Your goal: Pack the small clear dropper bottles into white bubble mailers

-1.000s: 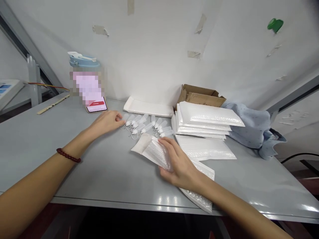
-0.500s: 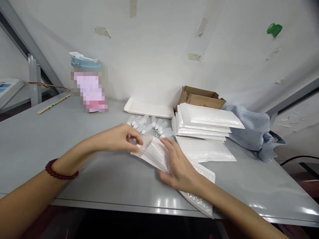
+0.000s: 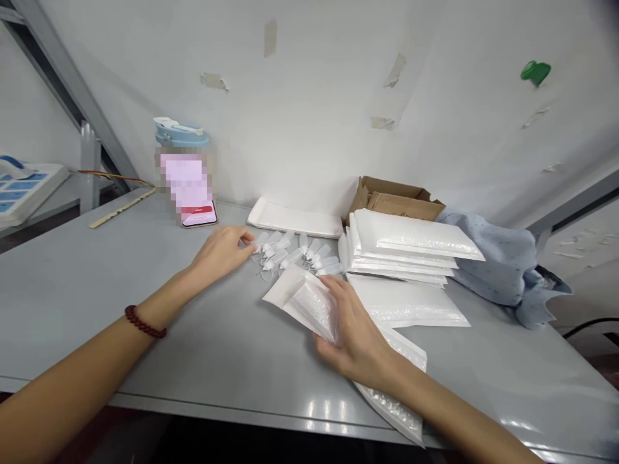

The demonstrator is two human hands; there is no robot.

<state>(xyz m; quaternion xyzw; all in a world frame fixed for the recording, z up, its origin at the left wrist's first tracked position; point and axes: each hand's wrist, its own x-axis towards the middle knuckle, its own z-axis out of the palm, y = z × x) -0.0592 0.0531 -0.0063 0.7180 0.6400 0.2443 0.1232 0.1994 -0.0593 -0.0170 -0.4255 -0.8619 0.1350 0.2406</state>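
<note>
My right hand [image 3: 351, 332] is wrapped round a small white bubble mailer [image 3: 309, 299], with its flap pointing to the left. My left hand [image 3: 229, 248] is at the left edge of several small translucent plastic pieces with thin loops [image 3: 278, 248]. Its thumb and forefinger are close together beside the leftmost piece, and whether they grip it is too small to tell. Another bubble mailer [image 3: 394, 406] lies partly under my right wrist. Behind it, one more white mailer [image 3: 411, 303] rests flat beside a stack of white mailers [image 3: 416, 233].
A flat white mailer [image 3: 294, 218] lies against the wall. Behind the stack stands an open cardboard box [image 3: 401, 198]. A blue cloth [image 3: 488, 254] is at the right. At the left are a phone [image 3: 199, 216], a blue-lidded bottle [image 3: 181, 133] and a thin strip [image 3: 123, 207].
My left hand has let go of the mailer's flap and moved back and left to the small plastic pieces. My right hand still holds the mailer. The view has shifted slightly.
</note>
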